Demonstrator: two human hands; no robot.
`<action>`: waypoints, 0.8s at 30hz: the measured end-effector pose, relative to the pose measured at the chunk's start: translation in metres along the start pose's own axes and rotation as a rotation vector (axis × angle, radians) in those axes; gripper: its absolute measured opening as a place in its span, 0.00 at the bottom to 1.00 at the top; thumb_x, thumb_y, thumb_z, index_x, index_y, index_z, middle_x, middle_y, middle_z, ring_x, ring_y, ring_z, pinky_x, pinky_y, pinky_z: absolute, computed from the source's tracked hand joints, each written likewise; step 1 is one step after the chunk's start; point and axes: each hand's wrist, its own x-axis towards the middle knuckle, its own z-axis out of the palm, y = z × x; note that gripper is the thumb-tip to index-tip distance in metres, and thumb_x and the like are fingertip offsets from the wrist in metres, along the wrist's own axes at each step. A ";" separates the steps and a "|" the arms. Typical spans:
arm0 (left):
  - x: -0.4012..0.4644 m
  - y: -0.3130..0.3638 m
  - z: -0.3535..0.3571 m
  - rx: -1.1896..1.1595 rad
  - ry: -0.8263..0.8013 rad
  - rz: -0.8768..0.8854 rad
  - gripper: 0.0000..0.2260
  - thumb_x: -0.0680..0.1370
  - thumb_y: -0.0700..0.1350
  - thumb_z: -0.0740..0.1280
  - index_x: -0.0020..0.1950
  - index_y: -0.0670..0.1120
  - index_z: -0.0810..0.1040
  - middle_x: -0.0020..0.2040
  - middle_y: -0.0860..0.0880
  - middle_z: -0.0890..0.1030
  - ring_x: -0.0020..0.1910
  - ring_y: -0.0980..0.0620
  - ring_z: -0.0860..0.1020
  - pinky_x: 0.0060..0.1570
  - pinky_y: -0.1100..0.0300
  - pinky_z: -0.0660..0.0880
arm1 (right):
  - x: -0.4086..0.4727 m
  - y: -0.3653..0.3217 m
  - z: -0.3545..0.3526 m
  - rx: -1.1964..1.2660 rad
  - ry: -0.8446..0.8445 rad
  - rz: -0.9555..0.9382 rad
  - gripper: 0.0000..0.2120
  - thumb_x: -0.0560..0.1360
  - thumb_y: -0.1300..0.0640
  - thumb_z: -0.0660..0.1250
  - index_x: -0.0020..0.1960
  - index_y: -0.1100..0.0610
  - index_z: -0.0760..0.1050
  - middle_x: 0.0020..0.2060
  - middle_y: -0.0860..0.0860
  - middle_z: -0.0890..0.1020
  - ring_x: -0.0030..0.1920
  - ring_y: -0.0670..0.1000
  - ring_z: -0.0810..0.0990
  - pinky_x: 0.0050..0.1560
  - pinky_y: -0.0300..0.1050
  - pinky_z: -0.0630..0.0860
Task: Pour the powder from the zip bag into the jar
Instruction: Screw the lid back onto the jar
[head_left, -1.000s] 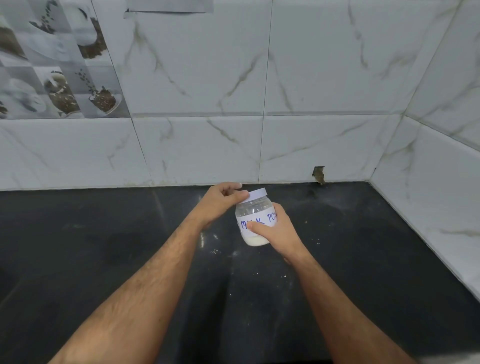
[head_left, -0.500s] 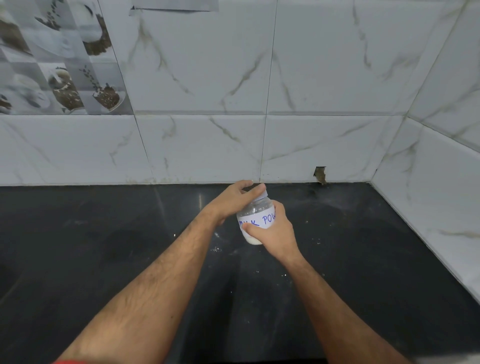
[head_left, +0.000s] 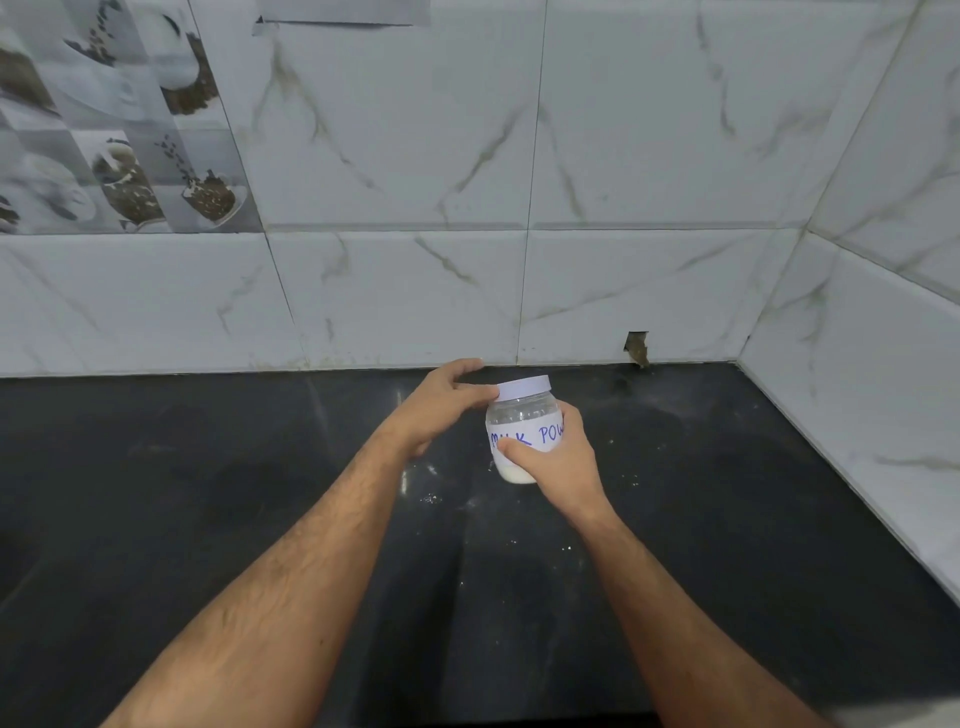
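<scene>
A small clear jar (head_left: 522, 415) with a white paper label in blue handwriting holds white powder in its lower part. A white lid (head_left: 523, 387) sits on top of it. My right hand (head_left: 558, 462) grips the jar's body from the right, holding it above the black counter (head_left: 208, 519). The fingertips of my left hand (head_left: 441, 408) rest on the lid's left edge. No zip bag is in view.
Specks of spilled white powder (head_left: 431, 499) lie on the counter below the jar. White marble tile walls (head_left: 649, 291) close the back and the right side. A small chipped hole (head_left: 636, 348) shows at the base of the back wall.
My left hand, which covered the lid half a second ago, has drawn back to the lid's left edge, so the lid shows again. The jar has stayed in my right hand.
</scene>
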 end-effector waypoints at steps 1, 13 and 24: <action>-0.001 0.004 0.003 0.006 -0.013 -0.016 0.30 0.77 0.52 0.71 0.77 0.49 0.66 0.54 0.56 0.86 0.52 0.63 0.83 0.67 0.54 0.69 | -0.001 -0.001 0.002 -0.030 0.006 -0.008 0.39 0.56 0.40 0.77 0.63 0.42 0.66 0.51 0.38 0.79 0.50 0.40 0.80 0.43 0.34 0.76; 0.003 0.025 0.032 0.130 0.192 -0.045 0.43 0.61 0.63 0.76 0.73 0.52 0.70 0.67 0.48 0.78 0.60 0.48 0.80 0.61 0.49 0.78 | -0.002 -0.007 0.013 -0.113 -0.052 -0.032 0.43 0.57 0.41 0.79 0.67 0.46 0.65 0.50 0.41 0.80 0.49 0.42 0.80 0.45 0.38 0.78; 0.001 0.020 0.035 0.120 0.136 0.068 0.33 0.61 0.59 0.76 0.66 0.55 0.77 0.56 0.50 0.85 0.52 0.51 0.84 0.57 0.50 0.81 | 0.002 0.000 0.012 0.031 -0.122 -0.002 0.40 0.57 0.46 0.79 0.65 0.47 0.65 0.52 0.44 0.81 0.50 0.45 0.83 0.45 0.40 0.80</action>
